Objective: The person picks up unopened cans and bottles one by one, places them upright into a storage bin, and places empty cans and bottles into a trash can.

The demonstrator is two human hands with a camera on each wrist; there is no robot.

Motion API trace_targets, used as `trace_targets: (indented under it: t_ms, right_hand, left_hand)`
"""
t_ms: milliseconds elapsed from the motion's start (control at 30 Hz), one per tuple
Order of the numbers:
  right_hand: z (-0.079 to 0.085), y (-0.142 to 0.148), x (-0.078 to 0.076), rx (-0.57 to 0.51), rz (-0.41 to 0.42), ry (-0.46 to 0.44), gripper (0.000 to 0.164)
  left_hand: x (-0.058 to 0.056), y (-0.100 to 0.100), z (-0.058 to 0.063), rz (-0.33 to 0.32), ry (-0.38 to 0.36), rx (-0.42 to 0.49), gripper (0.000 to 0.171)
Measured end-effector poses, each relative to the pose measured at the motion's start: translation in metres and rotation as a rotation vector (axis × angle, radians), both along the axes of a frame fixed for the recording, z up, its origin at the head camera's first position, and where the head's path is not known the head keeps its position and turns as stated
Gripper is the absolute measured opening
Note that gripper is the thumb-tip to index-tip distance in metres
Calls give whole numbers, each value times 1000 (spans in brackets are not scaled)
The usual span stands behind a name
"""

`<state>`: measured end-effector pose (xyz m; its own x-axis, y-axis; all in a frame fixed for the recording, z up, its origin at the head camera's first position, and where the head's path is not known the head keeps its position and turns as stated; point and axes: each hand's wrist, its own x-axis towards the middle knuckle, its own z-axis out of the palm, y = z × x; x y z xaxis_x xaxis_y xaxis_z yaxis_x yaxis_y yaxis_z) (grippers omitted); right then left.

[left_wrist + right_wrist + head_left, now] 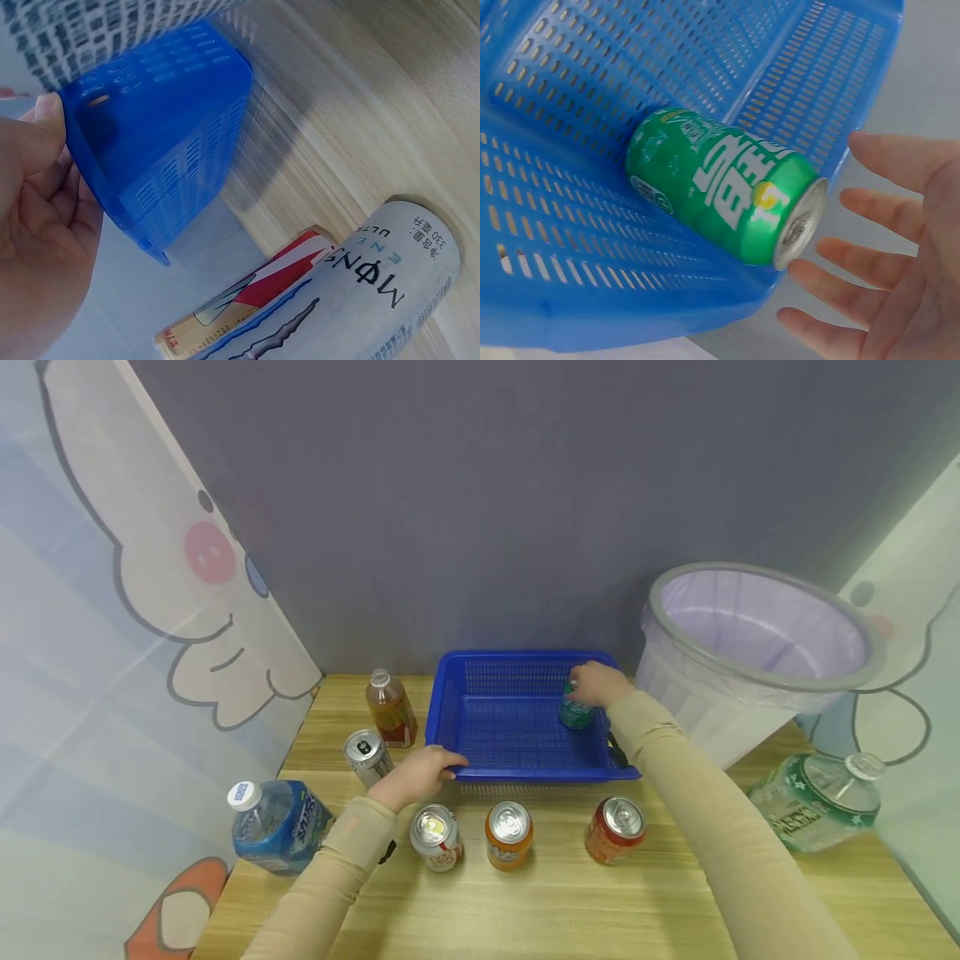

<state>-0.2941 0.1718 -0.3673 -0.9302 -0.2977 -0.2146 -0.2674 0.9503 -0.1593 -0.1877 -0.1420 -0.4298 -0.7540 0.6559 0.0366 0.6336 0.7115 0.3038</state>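
Note:
A blue plastic basket [517, 772] stands in the middle of the wooden table. My left hand [420, 774] grips its front left corner; in the left wrist view the thumb [49, 112] lies over the rim and the other fingers curl outside it. Inside the basket at the right, a green soda can [727, 187] stands on the mesh bottom. Just above its silver top is my right hand [600, 683], fingers spread and loosely bent. The right wrist view shows no finger wrapped round that can.
Left of the basket are a juice bottle [392, 710], a grey Monster can [375, 277] and a blue bottle [281, 827]. White [437, 837], orange [509, 835] and red [615, 831] cans stand in front. A lined bin [690, 710] and a green-labelled bottle [817, 802] are on the right.

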Motion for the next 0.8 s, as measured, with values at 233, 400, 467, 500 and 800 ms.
trace_targets:
  t_ms: [233, 400, 467, 500, 800]
  right_hand:
    - [13, 0, 9, -20, 27, -44, 47]
    - [19, 3, 17, -44, 76, -58, 47]
    - [21, 5, 21, -46, 98, -61, 47]
    - [22, 6, 22, -43, 108, -65, 47]
    - [26, 11, 43, -42, 174, -95, 42]
  left_hand:
    - [2, 1, 3, 6, -11, 3, 24]
    - [2, 2, 3, 12, -12, -12, 25]
    - [2, 2, 4, 13, -13, -14, 25]
    - [2, 2, 4, 15, -14, -15, 25]
    - [1, 1, 3, 13, -10, -44, 26]
